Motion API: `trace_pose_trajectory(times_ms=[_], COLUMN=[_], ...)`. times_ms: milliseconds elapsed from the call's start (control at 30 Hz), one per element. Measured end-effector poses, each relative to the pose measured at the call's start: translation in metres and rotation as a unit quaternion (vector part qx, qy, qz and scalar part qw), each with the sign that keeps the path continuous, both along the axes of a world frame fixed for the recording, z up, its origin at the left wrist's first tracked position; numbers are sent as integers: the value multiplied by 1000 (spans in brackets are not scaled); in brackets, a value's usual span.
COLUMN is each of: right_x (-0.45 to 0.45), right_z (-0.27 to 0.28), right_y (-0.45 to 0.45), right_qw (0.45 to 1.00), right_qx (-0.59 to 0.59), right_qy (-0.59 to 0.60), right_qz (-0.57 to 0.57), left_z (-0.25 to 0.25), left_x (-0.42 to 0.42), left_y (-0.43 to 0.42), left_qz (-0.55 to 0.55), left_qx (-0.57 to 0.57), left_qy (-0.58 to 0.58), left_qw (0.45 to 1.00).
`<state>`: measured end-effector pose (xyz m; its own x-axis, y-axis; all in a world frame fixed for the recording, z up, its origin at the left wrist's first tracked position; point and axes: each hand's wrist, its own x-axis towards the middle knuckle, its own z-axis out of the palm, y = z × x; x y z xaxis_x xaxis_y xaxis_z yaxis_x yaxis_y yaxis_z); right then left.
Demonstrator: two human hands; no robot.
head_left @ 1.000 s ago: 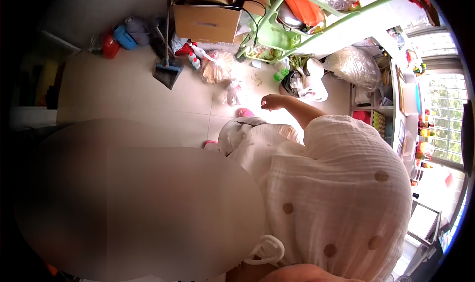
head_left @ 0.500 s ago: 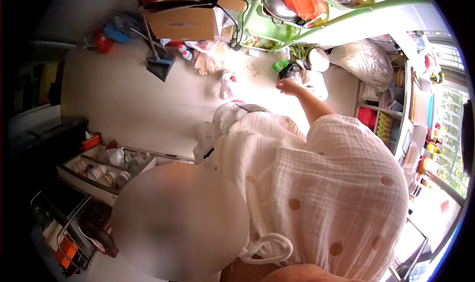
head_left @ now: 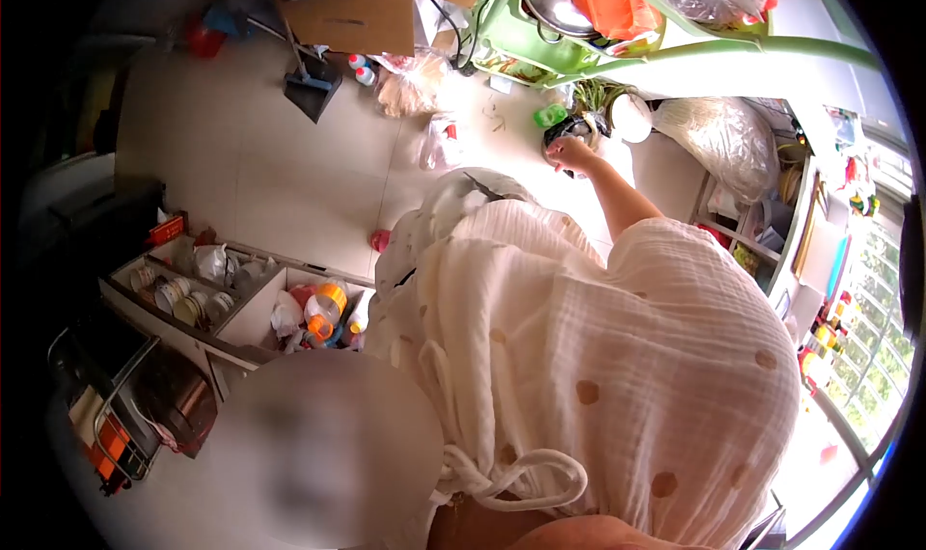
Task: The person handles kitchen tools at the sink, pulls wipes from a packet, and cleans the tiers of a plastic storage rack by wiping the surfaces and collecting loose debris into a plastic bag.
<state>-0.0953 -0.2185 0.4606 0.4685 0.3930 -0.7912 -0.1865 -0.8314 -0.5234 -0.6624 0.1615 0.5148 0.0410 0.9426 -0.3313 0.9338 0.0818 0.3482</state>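
1. The right hand (head_left: 571, 154) has its fingers curled narrow, nothing visible in them, nearest the crumpled black plastic bag (head_left: 590, 123); contact unclear
2. That bag sits on the floor near the light green plastic rack (head_left: 508, 48), likely for easy reach
3. Left of the rack, a dark long-handled dustpan (head_left: 312, 96) stands, probably parked aside
4. The left hand is out of view, its state unknown

Right hand (head_left: 571, 152) near black bag (head_left: 579, 125), spotted white clothing (head_left: 627, 357), dustpan (head_left: 311, 92) on tiled floor (head_left: 289, 174), open drawers (head_left: 253, 324)
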Motion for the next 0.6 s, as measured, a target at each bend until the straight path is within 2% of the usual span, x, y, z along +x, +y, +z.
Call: trace_pose_trajectory(times_ms=[33,133,167,267,300,333,367,400,433,467,500,533,600], right_x=[1,0,-1,7,6,9,0,11,16,2,19,35,52], right_z=[-8,-17,-14,-38,-66,-86,-45,-85,-69,-43,-101,-158,-162], right_y=[0,2,2,-3,-13,-16,3,-11,5,25,11,-3,23], right_qw=[1000,982,969,961,978,994,995,964,977,993,987,976,961], right_qx=[-2,8,-48,-21,8,-4,58,192,108,55,73,95,85], right_qy=[1,-151,-191,-184,-160,-76,47,173,185,100,127,152,107], right_qz=[-11,116,147,204,136,81,-62,-55,16,8,65,120,242], left_z=[0,1,1,-1,-3,-8,-17,-18,-15,33,37,39,13], left_x=[-3,-13,-17,-36,-44,-50,-46,-49,-36,2,4,-1,-25], left_y=[-3,-16,-20,-36,-47,-58,-64,-77,-86,-82,-82,-78,-85], left_qz=[4,10,11,33,49,63,62,75,80,154,115,122,141], left_qx=[-1,-2,-1,3,8,19,37,69,164,96,122,120,192], left_qy=[3,18,22,32,35,42,43,47,62,-56,95,59,119], left_qw=[1000,1000,1000,999,998,997,996,994,981,982,981,984,964])
